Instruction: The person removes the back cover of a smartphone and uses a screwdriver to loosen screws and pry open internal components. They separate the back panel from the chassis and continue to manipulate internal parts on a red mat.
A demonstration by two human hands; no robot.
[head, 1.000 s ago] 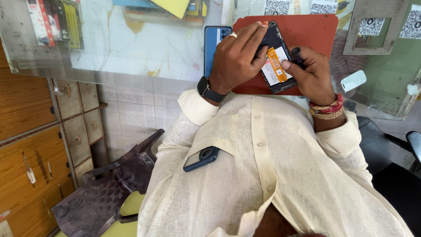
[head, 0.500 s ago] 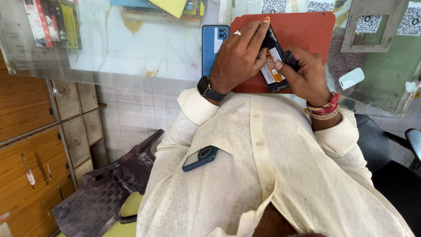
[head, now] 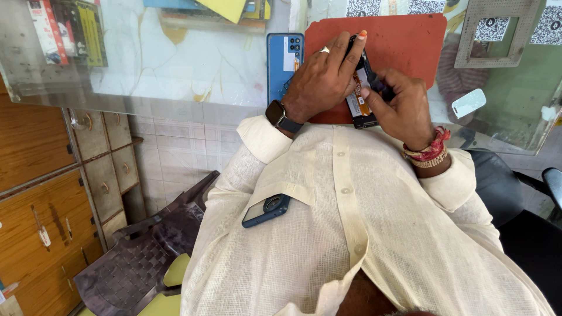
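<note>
Left hand [head: 321, 79] is clamping the opened black phone w/ orange-labelled battery [head: 358, 96] over the red rubber mat [head: 404, 44], fingers closed round it. Right hand [head: 404, 108] is pinching its lower edge; best keeping it flat & prying gently

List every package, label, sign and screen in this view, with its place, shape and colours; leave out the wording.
Opened phone: held by left hand and right hand over the red mat; dark body, orange and white label.
Blue phone back: left of the mat; white rectangular sticker.
Square code signs: top edge; black on white.
Hanging packages: top left under glass; red, black, yellow.
Pocket phone: shirt pocket; dark, screen hidden.
</note>
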